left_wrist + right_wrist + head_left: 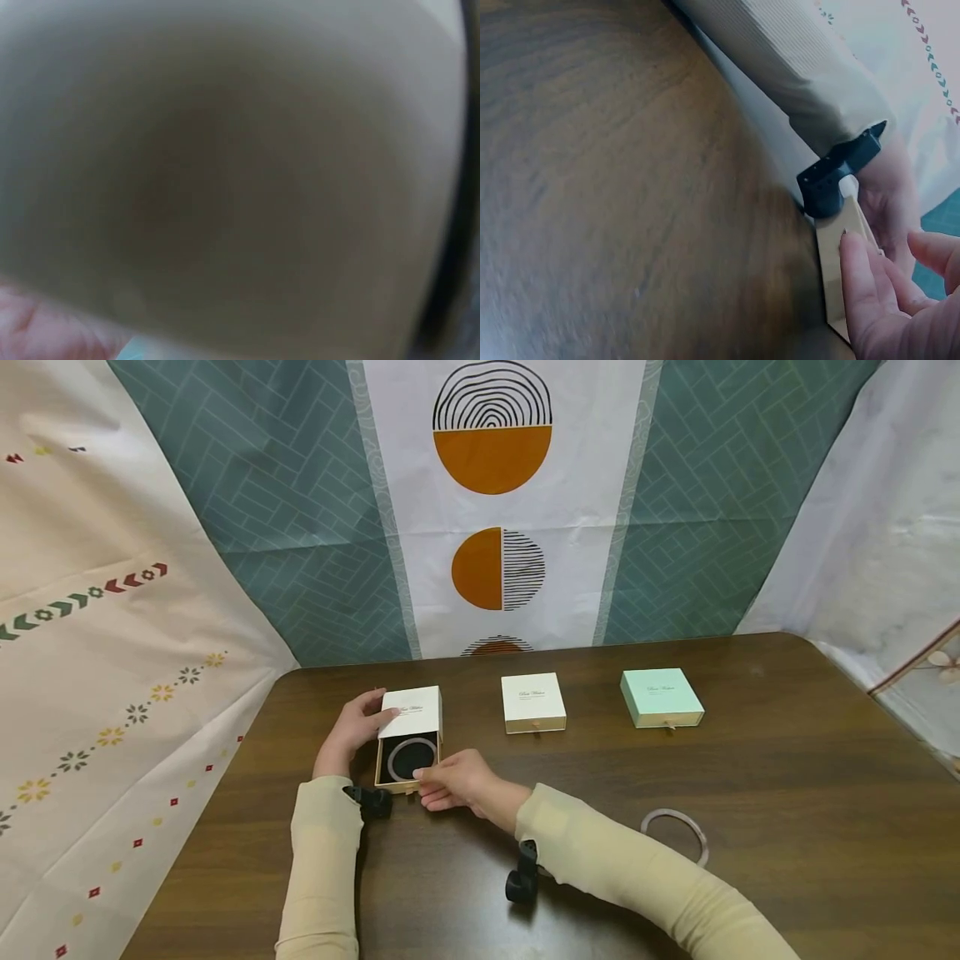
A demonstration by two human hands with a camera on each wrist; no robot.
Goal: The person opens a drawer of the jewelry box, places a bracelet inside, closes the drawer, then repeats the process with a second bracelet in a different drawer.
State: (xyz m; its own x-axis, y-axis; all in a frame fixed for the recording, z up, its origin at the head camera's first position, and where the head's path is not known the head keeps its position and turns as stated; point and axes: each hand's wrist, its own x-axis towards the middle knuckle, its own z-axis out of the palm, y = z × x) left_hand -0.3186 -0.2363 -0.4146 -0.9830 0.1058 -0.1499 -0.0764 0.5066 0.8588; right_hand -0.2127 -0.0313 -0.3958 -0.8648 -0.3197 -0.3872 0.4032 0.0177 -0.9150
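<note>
At the table's left stands a white drawer box (412, 710) with its drawer (381, 781) slid out toward me. A greyish-pink bangle (392, 764) lies on the drawer's black lining. My left hand (358, 727) grips the box's cover from the left, thumb on top, fingers at its far side. My right hand (461, 781) is at the drawer's front right corner, thumb over the edge by the bangle. In the right wrist view its fingers (859, 281) reach forward along the drawer, with the thumb held apart. A sleeve fills most of the left wrist view.
A second white drawer box (533, 700) stands closed at the back middle, and a mint green one (662, 693) to its right. Another bangle (675, 814) lies on the brown table (810, 793), partly behind my right sleeve. Patterned cloths (300, 485) hang behind the table.
</note>
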